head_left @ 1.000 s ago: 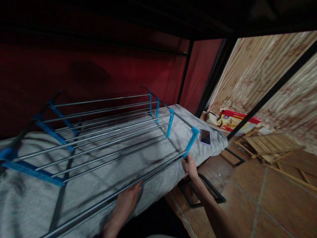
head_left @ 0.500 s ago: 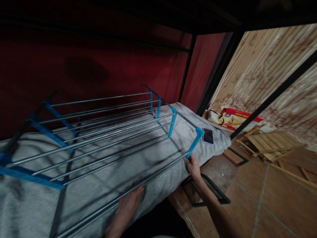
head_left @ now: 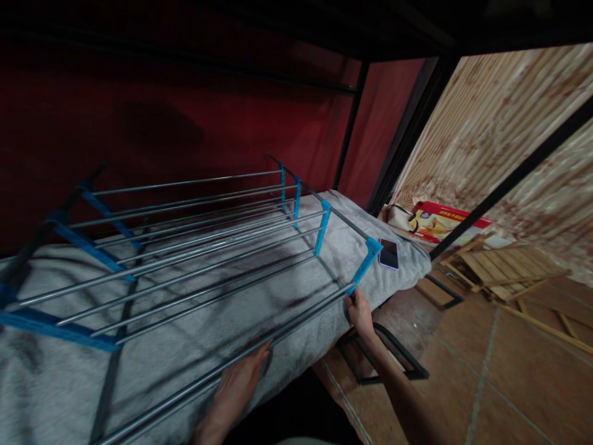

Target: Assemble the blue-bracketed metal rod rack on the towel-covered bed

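Observation:
A shoe rack [head_left: 194, 267] of thin metal tubes and blue plastic brackets lies across a grey blanket [head_left: 306, 330]. My right hand [head_left: 359, 314] grips its near right corner, fingers closed just below the blue bracket [head_left: 360, 271] where the front tubes end. Further left, my left hand [head_left: 241, 380] is at the front tubes [head_left: 204, 377], its thumb side against them; its other fingers are largely hidden, and it appears closed around the tubes. Dark side rods carry the blue brackets at both ends of the rack.
A phone [head_left: 388, 254] rests on the blanket, right of the rack. Black metal posts [head_left: 412, 130] frame the bed, with a dark red wall [head_left: 231, 123] behind. On the tiled floor [head_left: 463, 383] are a folded wooden chair [head_left: 514, 267] and a red-and-yellow box [head_left: 445, 221].
The rack's left end has shifted very slightly left and down in the view. Both hands keep their places on it.

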Demonstrator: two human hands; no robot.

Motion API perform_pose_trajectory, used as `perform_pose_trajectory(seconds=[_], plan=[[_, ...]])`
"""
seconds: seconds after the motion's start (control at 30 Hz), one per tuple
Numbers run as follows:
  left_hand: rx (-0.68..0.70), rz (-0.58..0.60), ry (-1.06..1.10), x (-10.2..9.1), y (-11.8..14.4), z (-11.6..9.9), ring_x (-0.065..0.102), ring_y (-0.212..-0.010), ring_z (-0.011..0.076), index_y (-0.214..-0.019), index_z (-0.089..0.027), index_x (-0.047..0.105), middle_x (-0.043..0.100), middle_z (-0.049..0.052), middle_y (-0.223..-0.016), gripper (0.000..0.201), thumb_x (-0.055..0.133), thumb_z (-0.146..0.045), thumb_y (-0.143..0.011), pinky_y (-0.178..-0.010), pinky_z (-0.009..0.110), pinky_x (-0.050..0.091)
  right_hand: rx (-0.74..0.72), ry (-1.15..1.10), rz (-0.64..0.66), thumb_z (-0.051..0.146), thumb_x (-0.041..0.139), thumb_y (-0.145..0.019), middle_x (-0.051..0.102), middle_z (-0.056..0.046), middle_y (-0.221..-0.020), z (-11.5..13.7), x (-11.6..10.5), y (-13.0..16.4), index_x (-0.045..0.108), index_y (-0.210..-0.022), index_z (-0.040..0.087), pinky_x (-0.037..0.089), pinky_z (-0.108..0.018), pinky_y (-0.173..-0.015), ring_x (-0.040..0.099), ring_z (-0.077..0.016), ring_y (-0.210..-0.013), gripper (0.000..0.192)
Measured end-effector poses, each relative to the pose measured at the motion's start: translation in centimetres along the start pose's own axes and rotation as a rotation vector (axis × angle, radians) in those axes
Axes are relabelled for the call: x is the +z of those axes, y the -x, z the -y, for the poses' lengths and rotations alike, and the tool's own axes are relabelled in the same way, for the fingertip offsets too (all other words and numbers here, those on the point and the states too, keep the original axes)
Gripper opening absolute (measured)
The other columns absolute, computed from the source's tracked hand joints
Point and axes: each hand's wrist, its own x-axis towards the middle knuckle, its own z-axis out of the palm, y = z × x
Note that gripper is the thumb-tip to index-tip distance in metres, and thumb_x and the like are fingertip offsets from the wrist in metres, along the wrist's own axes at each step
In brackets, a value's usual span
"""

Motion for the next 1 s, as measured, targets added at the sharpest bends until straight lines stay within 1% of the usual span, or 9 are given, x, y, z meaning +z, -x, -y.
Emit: perform_pose_trajectory(seconds=[0.1,0.27,0.37,0.47,0.57,0.67,0.83,0.93,1.0], plan=[[-0.018,0.006,-0.008,-0.3,0.1,-0.3,0.063,-0.122,0.0269,-0.14,-0.023,0.058,0.066,0.007,-0.133,0.047,0.032,-0.026,-0.1,-0.107,0.042,0.05,-0.004,0.014,-0.003,0.032,0.048,-0.081,0.069,-0.013,-0.103,-0.1,0.1,0.1,0.062,-0.106,0.018,0.051,-0.046,-0.092,0.064,-0.028,-0.096,0.032],[-0.025,0.02,-0.008,-1.0,0.2,-0.9,0.061,-0.125,0.027,-0.139,-0.02,0.058,0.067,0.009,-0.132,0.049,0.029,-0.025,-0.1,-0.109,0.044,0.047,-0.022,0.026,-0.016,0.031,0.047,-0.08,0.068,-0.013,-0.107,-0.1,0.4,0.2,0.06,-0.108,0.018,0.049,-0.044,-0.095,0.063,-0.0274,-0.1,0.033],[-0.031,0.024,-0.018,-1.2,0.2,-1.0,0.062,-0.124,0.0283,-0.138,-0.019,0.059,0.069,0.01,-0.127,0.049,0.027,-0.025,-0.1,-0.107,0.047,0.049,-0.024,0.041,-0.026,0.03,0.047,-0.08,0.068,-0.011,-0.102,0.0,0.4,0.2,0.06,-0.104,0.019,0.05,-0.043,-0.091,0.063,-0.0266,-0.096,0.03],[-0.026,-0.001,-0.009,-1.1,0.2,-1.0,0.065,-0.119,0.0289,-0.136,-0.02,0.061,0.073,0.01,-0.119,0.049,0.027,-0.026,-0.1,-0.104,0.047,0.051,-0.025,0.063,-0.028,0.03,0.047,-0.079,0.068,-0.009,-0.094,0.1,0.5,0.3,0.059,-0.099,0.02,0.05,-0.041,-0.086,0.062,-0.0257,-0.089,0.025],[-0.021,-0.039,0.009,-0.8,0.3,-0.9,0.068,-0.114,0.0287,-0.135,-0.022,0.062,0.072,0.008,-0.123,0.048,0.029,-0.026,-0.1,-0.1,0.046,0.054,-0.02,0.086,-0.038,0.031,0.047,-0.08,0.067,-0.008,-0.092,0.0,0.5,0.5,0.058,-0.098,0.02,0.05,-0.04,-0.084,0.062,-0.0251,-0.087,0.024],[-0.007,-0.054,0.019,-0.7,0.3,-0.9,0.068,-0.114,0.028,-0.135,-0.023,0.061,0.07,0.008,-0.126,0.047,0.031,-0.024,-0.099,-0.101,0.044,0.054,-0.007,0.115,-0.052,0.032,0.046,-0.081,0.066,-0.008,-0.089,-0.1,0.7,0.5,0.057,-0.096,0.021,0.049,-0.039,-0.081,0.061,-0.0244,-0.084,0.022],[0.003,-0.07,-0.011,-0.5,1.1,-1.3,0.069,-0.11,0.0266,-0.138,-0.024,0.059,0.071,0.007,-0.125,0.045,0.033,-0.022,-0.1,-0.097,0.04,0.054,-0.008,0.15,-0.056,0.037,0.046,-0.08,0.061,-0.006,-0.084,0.1,0.6,0.6,0.055,-0.092,0.022,0.047,-0.039,-0.079,0.056,-0.0238,-0.08,0.021],[-0.022,-0.107,-0.093,-0.5,2.2,-2.0,0.07,-0.104,0.027,-0.136,-0.027,0.059,0.074,0.006,-0.117,0.04,0.037,-0.026,-0.102,-0.096,0.042,0.053,-0.026,0.147,-0.02,0.041,0.046,-0.079,0.057,-0.005,-0.08,0.2,0.1,0.7,0.052,-0.089,0.022,0.045,-0.04,-0.076,0.054,-0.0239,-0.077,0.022],[-0.037,-0.137,-0.127,-0.9,2.8,-2.1,0.069,-0.106,0.0269,-0.132,-0.026,0.06,0.073,0.007,-0.117,0.035,0.042,-0.032,-0.102,-0.096,0.041,0.052,-0.039,0.141,0.027,0.043,0.046,-0.078,0.053,-0.003,-0.077,-0.3,-0.3,0.7,0.049,-0.086,0.023,0.044,-0.04,-0.073,0.052,-0.0235,-0.073,0.022]])
